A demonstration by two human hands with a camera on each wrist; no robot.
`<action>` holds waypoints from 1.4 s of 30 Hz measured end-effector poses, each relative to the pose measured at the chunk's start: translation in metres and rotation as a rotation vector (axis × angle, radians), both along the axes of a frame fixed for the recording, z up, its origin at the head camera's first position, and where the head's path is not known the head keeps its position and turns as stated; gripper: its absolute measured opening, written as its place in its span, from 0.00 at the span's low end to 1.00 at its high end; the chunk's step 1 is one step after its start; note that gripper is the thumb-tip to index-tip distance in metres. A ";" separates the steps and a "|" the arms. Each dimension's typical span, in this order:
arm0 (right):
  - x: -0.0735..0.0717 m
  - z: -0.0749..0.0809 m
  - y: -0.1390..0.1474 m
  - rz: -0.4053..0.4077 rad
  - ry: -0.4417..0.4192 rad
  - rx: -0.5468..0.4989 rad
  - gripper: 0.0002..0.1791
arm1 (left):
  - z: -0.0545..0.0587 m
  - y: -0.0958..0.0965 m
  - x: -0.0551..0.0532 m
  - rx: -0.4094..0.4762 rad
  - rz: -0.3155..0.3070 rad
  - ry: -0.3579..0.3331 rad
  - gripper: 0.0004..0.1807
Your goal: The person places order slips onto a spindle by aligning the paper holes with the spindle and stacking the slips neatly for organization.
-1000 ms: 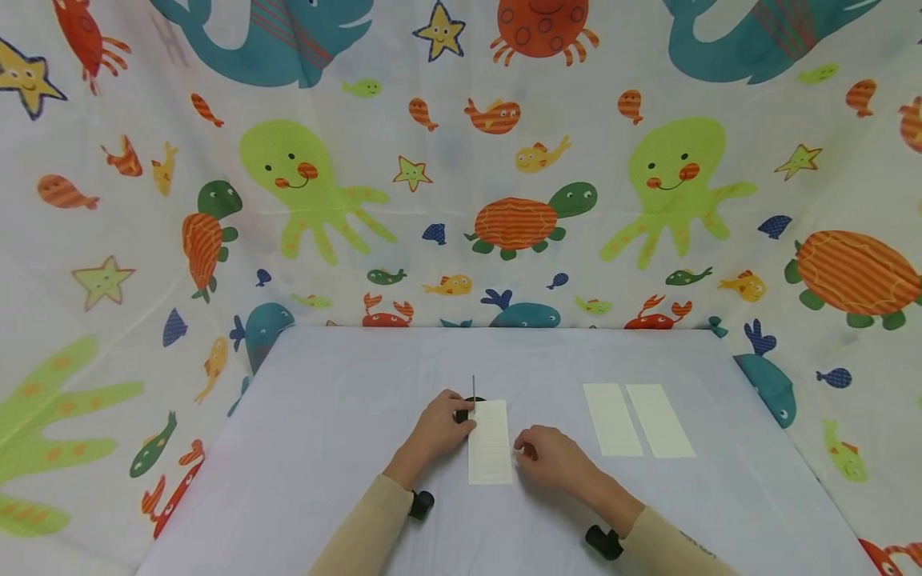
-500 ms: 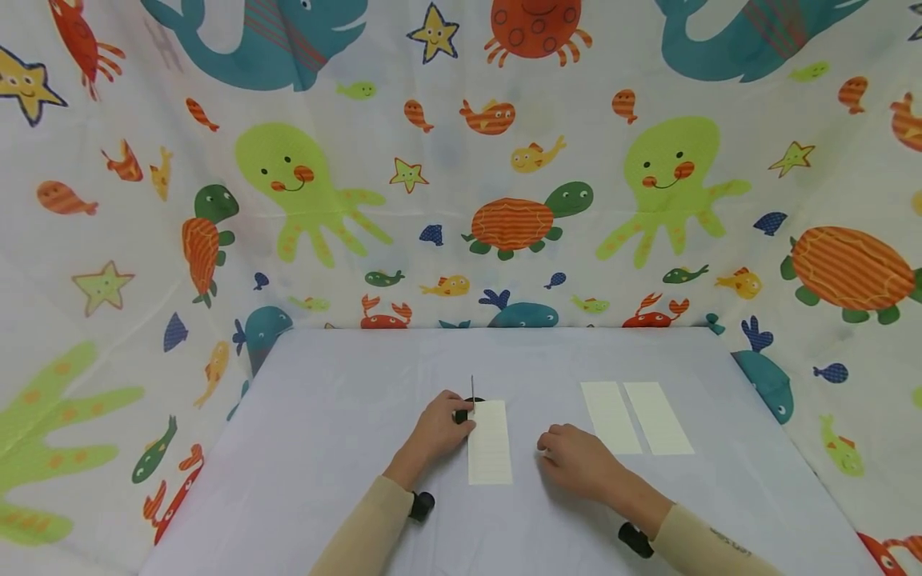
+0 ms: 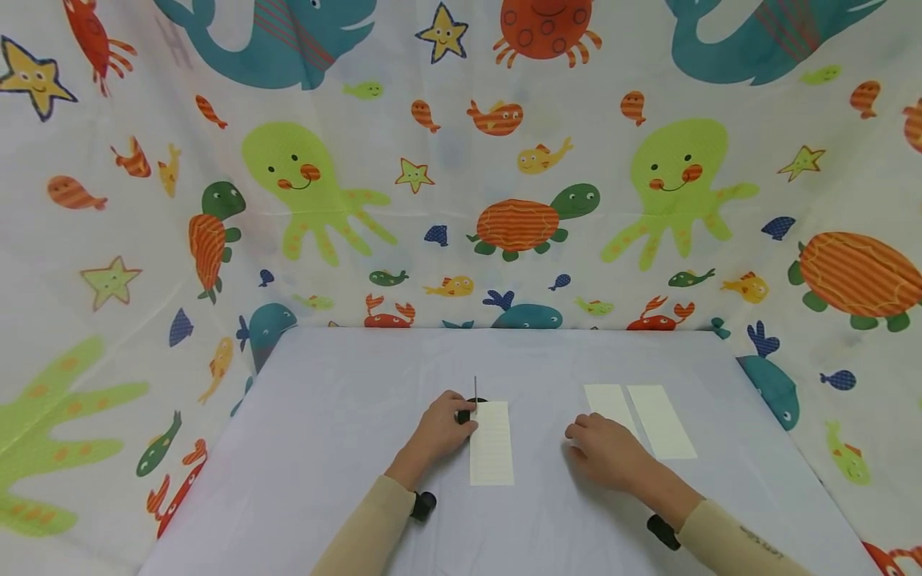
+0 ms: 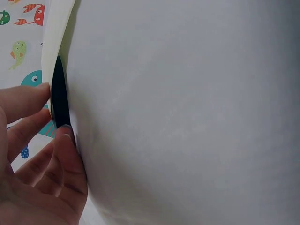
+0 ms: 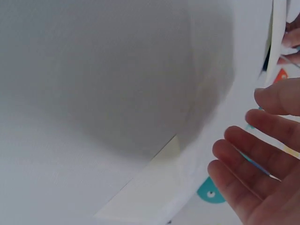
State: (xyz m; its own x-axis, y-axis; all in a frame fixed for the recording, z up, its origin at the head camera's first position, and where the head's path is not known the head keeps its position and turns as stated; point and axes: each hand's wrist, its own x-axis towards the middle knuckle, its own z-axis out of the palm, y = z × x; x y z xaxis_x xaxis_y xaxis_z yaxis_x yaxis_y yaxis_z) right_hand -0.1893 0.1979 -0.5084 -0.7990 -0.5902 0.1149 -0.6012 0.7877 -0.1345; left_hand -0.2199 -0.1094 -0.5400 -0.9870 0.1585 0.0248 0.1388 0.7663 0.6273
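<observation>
My left hand (image 3: 442, 424) holds the black base (image 3: 462, 416) of what looks like a bill spike, with its thin needle (image 3: 475, 389) standing upright. A lined cream paper slip (image 3: 492, 448) covers part of the base, its left edge against the thumb. In the left wrist view, fingertips press the dark base (image 4: 61, 96) and the slip's edge. My right hand (image 3: 608, 452) hovers over the table just left of two more slips, and its fingers are loosely bent with nothing between them. It covers the lower part of the nearer slip (image 3: 611, 402).
The farther loose slip (image 3: 663, 422) lies at the right, side by side with the nearer one. A white cloth covers the table (image 3: 346, 400). Behind it hangs a curtain (image 3: 446, 160) printed with sea animals. Small black wrist cameras (image 3: 423, 506) sit under both forearms.
My right hand has moved away from the right edge of the slip at the spike, rightward to the two loose slips. The left hand, spike and its slip stay in place.
</observation>
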 end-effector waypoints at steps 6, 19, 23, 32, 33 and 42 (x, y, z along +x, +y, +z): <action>-0.008 0.003 0.015 -0.027 0.029 0.013 0.09 | 0.000 0.001 -0.001 0.005 0.007 -0.007 0.18; -0.029 0.006 0.039 -0.178 -0.100 0.051 0.17 | 0.002 0.001 0.001 -0.007 0.013 0.000 0.18; -0.034 0.004 0.047 -0.181 -0.090 0.058 0.19 | 0.002 0.001 0.001 0.008 0.016 0.003 0.18; -0.042 -0.001 0.061 -0.211 -0.146 0.038 0.24 | -0.003 -0.001 0.002 0.025 0.013 0.018 0.17; -0.043 -0.002 0.063 -0.212 -0.149 0.036 0.25 | -0.002 -0.001 0.002 0.024 0.014 0.016 0.17; -0.044 -0.004 0.076 -0.247 -0.208 0.050 0.29 | -0.002 0.001 0.000 0.012 0.026 -0.010 0.18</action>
State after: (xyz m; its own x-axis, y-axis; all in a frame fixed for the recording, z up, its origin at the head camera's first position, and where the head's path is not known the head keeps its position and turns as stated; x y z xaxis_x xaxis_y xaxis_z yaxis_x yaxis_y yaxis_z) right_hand -0.2335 0.2742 -0.5125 -0.9220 -0.3767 -0.0899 -0.3551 0.9150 -0.1915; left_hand -0.2195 -0.1079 -0.5415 -0.9911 0.1322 0.0168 0.1124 0.7619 0.6379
